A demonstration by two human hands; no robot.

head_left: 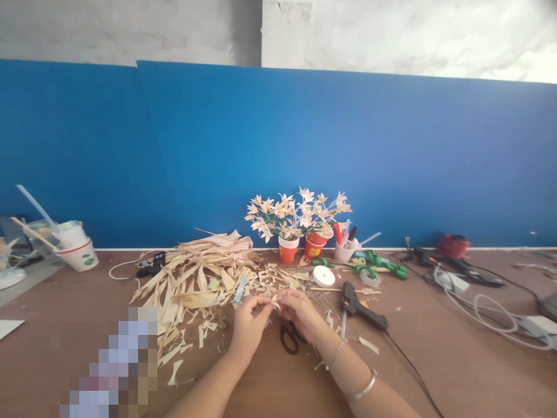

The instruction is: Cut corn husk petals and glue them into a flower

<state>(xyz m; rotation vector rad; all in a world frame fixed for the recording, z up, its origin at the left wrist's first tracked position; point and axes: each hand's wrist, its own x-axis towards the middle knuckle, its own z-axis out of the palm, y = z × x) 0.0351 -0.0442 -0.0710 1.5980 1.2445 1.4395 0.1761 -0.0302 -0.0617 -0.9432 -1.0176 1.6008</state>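
Just above the table, both hands meet at a small pale corn husk flower piece. My left hand pinches it from the left between thumb and fingers. From the other side, the closed fingers of my right hand hold it too; part of the piece is hidden by the fingertips. Black-handled scissors lie under my right hand, their blades out of sight. A black glue gun with a pale glue stick rests to the right. Dried husks are heaped on the left, with cut scraps around them.
Pale husk flowers stand in red paper cups by the blue partition. A white tape roll, green tape pieces and a pen cup are nearby. White cables cross the right side. A pixelated patch covers the lower left.
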